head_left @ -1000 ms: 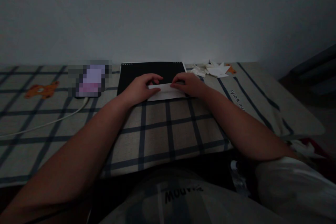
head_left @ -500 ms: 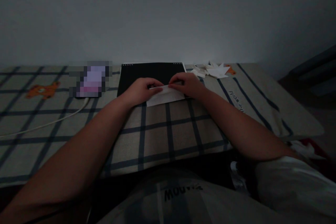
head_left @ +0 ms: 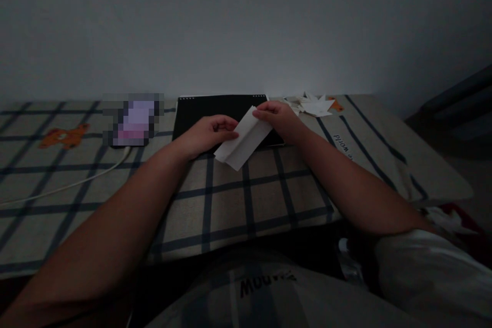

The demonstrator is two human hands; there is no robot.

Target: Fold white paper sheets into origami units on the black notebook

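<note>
A folded strip of white paper point(head_left: 246, 141) is held at a slant above the near edge of a black sheet. My right hand point(head_left: 279, 115) pinches its upper right end, thumb on the front face. At the paper's left edge is my left hand point(head_left: 209, 133), its thumb lying on the front and its fingers curled by the edge, partly hidden. A lengthwise crease shows along the strip, and its lower end hangs toward me. Beneath and behind my hands lies the black sheet or pad point(head_left: 207, 105), with small holes along its far edge.
On the left a phone point(head_left: 134, 120), blurred out, lies with a white cable point(head_left: 96, 173) plugged in. Folded white paper pieces point(head_left: 315, 105) are piled at the back right. A checked cloth point(head_left: 226, 215) covers the table, which meets a plain wall point(head_left: 246, 25).
The paper has turned from nearly level to a steep slant, its right end raised. My right hand has moved up slightly with it; my left hand has stayed nearly in place.
</note>
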